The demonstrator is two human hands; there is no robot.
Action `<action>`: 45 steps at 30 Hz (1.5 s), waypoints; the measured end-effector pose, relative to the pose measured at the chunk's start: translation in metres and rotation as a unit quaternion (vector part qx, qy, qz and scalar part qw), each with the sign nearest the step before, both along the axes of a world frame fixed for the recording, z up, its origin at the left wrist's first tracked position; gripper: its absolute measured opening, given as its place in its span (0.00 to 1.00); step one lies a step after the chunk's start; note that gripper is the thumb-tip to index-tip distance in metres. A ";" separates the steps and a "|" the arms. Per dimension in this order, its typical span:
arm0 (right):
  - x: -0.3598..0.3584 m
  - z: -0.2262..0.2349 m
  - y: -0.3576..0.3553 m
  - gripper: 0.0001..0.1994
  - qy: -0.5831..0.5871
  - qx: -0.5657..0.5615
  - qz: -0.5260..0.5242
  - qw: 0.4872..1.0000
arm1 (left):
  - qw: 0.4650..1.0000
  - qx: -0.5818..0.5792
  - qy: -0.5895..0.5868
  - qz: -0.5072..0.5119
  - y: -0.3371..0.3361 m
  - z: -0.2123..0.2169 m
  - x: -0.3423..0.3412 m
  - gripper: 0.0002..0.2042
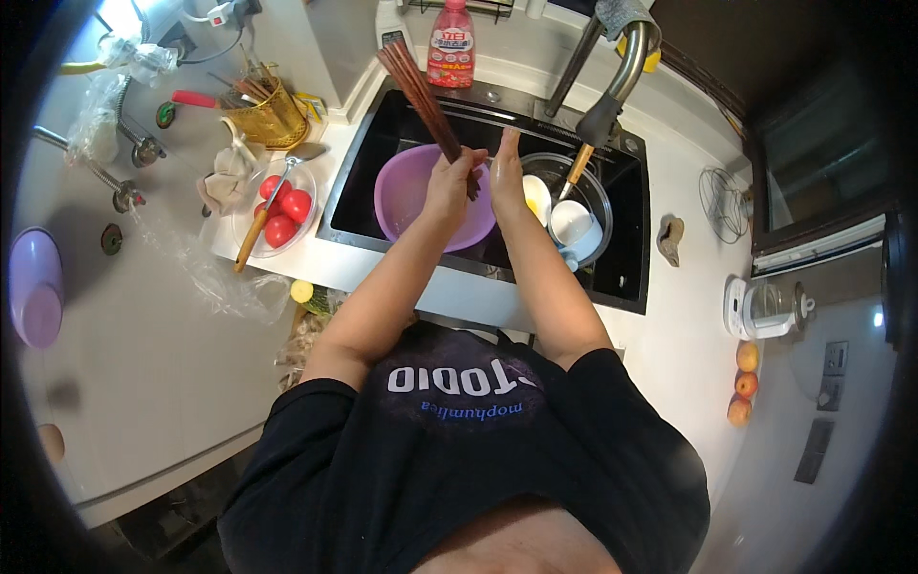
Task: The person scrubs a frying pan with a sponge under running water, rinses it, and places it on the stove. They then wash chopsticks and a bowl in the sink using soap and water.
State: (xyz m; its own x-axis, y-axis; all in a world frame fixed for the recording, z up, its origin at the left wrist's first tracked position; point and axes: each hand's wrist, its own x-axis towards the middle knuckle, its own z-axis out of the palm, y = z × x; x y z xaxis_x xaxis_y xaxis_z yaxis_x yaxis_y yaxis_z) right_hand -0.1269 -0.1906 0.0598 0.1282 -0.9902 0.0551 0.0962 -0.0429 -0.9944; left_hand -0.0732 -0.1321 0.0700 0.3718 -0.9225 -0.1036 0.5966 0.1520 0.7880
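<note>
A bundle of dark red-brown chopsticks [419, 100] is gripped near one end by my left hand [451, 182], slanting up and to the left over the sink. Beneath it a purple basin [390, 196] sits in the black sink [356, 196]. My right hand [507, 170] is held upright beside the left one, fingers stretched out and nothing seen in it. To its right stands a round pot [601, 206] with a white bowl [536, 199], a light blue cup [585, 237] and a wooden-handled utensil [578, 170] in it.
The faucet [612, 100] arches over the sink's right part, and a pink bottle [451, 48] stands behind it. Left are a plate of tomatoes [279, 230], a wooden-handled spatula [252, 239] and a yellow basket [273, 120]. A glass kettle [765, 311] and apples [746, 385] lie far right.
</note>
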 end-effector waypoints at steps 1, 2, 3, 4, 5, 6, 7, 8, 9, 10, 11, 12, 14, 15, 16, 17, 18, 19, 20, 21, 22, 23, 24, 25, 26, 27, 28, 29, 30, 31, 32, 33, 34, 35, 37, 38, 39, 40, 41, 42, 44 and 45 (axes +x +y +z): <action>0.008 -0.006 -0.015 0.29 0.019 -0.107 -0.012 0.994 | 0.998 -0.014 0.063 -0.007 -0.003 0.008 -0.016 0.12; 0.011 -0.012 -0.027 0.29 0.039 -0.214 -0.024 0.976 | 0.992 -0.028 0.126 -0.014 -0.004 0.016 -0.025 0.13; 0.017 0.005 -0.008 0.27 -0.115 -0.023 0.133 0.984 | 0.985 -0.060 0.154 -0.048 0.005 0.016 -0.011 0.16; 0.017 0.034 0.017 0.26 0.025 -0.035 0.145 0.988 | 0.989 -0.066 0.134 0.003 0.007 0.021 -0.002 0.21; 0.017 0.027 0.017 0.26 0.082 -0.118 0.143 0.979 | 0.984 -0.083 0.158 -0.016 0.001 0.020 0.008 0.20; 0.027 0.011 0.019 0.26 0.133 -0.197 0.148 0.960 | 0.979 -0.097 0.178 -0.027 -0.003 0.016 0.023 0.20; 0.042 -0.002 0.034 0.25 0.119 -0.253 0.090 0.956 | 0.986 -0.047 0.160 0.001 -0.004 0.023 0.029 0.25; 0.045 0.017 0.067 0.25 0.159 -0.277 0.032 0.947 | 0.988 0.010 0.147 0.037 -0.002 0.019 0.039 0.30; 0.047 0.015 0.063 0.25 0.192 -0.280 0.043 0.940 | 0.991 0.000 0.134 0.031 -0.004 0.005 0.045 0.28; 0.048 0.008 0.049 0.26 0.227 -0.282 0.046 0.931 | 0.993 -0.010 0.120 0.016 -0.005 0.001 0.044 0.27; 0.048 0.001 0.032 0.26 0.262 -0.282 0.049 0.921 | 0.987 -0.051 0.152 -0.010 -0.005 -0.005 0.039 0.25; 0.045 -0.006 0.014 0.26 0.299 -0.282 0.051 0.910 | 0.978 -0.091 0.186 -0.037 -0.001 0.005 0.026 0.24; 0.037 0.027 0.007 0.26 0.263 -0.152 0.113 0.946 | 0.957 -0.144 0.237 -0.084 0.004 -0.001 0.026 0.22; 0.032 0.025 0.007 0.26 0.265 -0.146 0.099 0.948 | 0.962 -0.123 0.229 -0.082 0.002 0.003 0.020 0.22; 0.032 0.020 0.010 0.27 0.263 -0.141 0.091 0.950 | 0.968 -0.103 0.217 -0.075 0.002 0.007 0.019 0.23; 0.037 0.011 0.019 0.27 0.242 -0.172 0.092 0.951 | 0.969 -0.099 0.219 -0.060 -0.009 -0.015 0.028 0.23; 0.045 0.001 0.035 0.27 0.219 -0.203 0.096 0.950 | 0.970 -0.094 0.222 -0.041 -0.018 -0.039 0.040 0.23; 0.048 -0.004 0.053 0.27 0.278 -0.249 0.079 0.924 | 0.976 -0.053 0.208 -0.031 -0.015 -0.038 0.040 0.21; 0.044 -0.003 0.049 0.27 0.286 -0.231 0.088 0.926 | 0.980 -0.014 0.196 -0.022 -0.014 -0.036 0.038 0.20; 0.041 0.001 0.044 0.27 0.290 -0.214 0.098 0.928 | 0.978 -0.019 0.205 -0.028 -0.009 -0.032 0.036 0.20; 0.039 0.006 0.038 0.27 0.291 -0.195 0.110 0.930 | 0.977 -0.023 0.210 -0.032 -0.004 -0.031 0.037 0.20; 0.050 0.023 0.045 0.27 0.277 -0.190 0.140 0.931 | 0.823 -0.407 0.269 -0.291 -0.025 -0.078 0.069 0.21; 0.037 0.022 0.030 0.27 0.290 -0.170 0.133 0.932 | 0.882 -0.311 0.264 -0.237 -0.025 -0.063 0.049 0.22; 0.024 0.018 0.016 0.26 0.309 -0.142 0.102 0.935 | 0.928 -0.208 0.251 -0.181 -0.012 -0.025 0.022 0.22; 0.018 0.020 0.012 0.26 0.322 -0.119 0.079 0.936 | 0.962 -0.105 0.225 -0.113 0.000 0.003 0.010 0.23; 0.020 0.027 0.019 0.26 0.339 -0.112 0.068 0.932 | 0.968 -0.085 0.213 -0.104 0.003 0.007 0.013 0.24; 0.022 0.024 0.028 0.26 0.321 -0.132 0.072 0.935 | 0.959 -0.091 0.245 -0.110 0.003 0.006 0.015 0.24; 0.025 0.018 0.042 0.26 0.304 -0.152 0.077 0.937 | 0.949 -0.098 0.277 -0.116 0.003 0.005 0.018 0.24; 0.028 0.008 0.054 0.26 0.286 -0.170 0.083 0.939 | 0.938 -0.102 0.310 -0.121 0.003 -0.001 0.024 0.24; 0.029 0.002 0.061 0.27 0.269 -0.188 0.087 0.941 | 0.944 -0.047 0.297 -0.132 0.001 -0.009 0.037 0.24; 0.026 -0.007 0.061 0.26 0.276 -0.203 0.089 0.935 | 0.974 0.015 0.214 -0.073 -0.006 -0.017 0.040 0.23; 0.027 -0.012 0.060 0.25 0.279 -0.221 0.093 0.930 | 0.972 0.017 0.222 -0.072 -0.004 -0.015 0.040 0.23; 0.028 -0.016 0.059 0.24 0.281 -0.238 0.096 0.925 | 0.970 0.019 0.230 -0.071 -0.002 -0.014 0.039 0.23; 0.024 -0.018 0.052 0.24 0.334 -0.256 0.099 0.902 | 0.974 0.011 0.216 -0.073 0.000 -0.013 0.035 0.23; 0.004 -0.001 0.037 0.23 0.442 -0.287 0.099 0.844 | 0.978 -0.006 0.192 -0.084 0.007 0.000 0.023 0.23; 0.002 0.007 0.039 0.21 0.492 -0.309 0.081 0.810 | 0.987 0.012 0.141 -0.081 0.010 0.000 0.022 0.22; -0.003 0.007 0.037 0.21 0.499 -0.360 0.061 0.786 | 0.992 0.027 0.091 -0.082 0.010 0.003 0.020 0.21; -0.006 0.007 0.037 0.21 0.504 -0.410 0.041 0.759 | 0.995 0.043 0.040 -0.083 0.011 0.006 0.018 0.21; -0.008 0.009 0.038 0.20 0.502 -0.413 0.047 0.759 | 0.996 0.040 0.048 -0.071 0.014 0.009 0.016 0.17; -0.009 0.013 0.041 0.20 0.499 -0.415 0.055 0.759 | 0.995 0.044 0.046 -0.079 0.013 0.007 0.018 0.16; -0.012 0.011 0.037 0.20 0.450 -0.383 0.131 0.796 | 0.993 0.053 0.042 -0.095 0.011 0.001 0.024 0.14; -0.017 0.003 0.024 0.20 0.402 -0.343 0.195 0.826 | 0.991 0.085 0.043 -0.096 0.012 0.004 0.024 0.11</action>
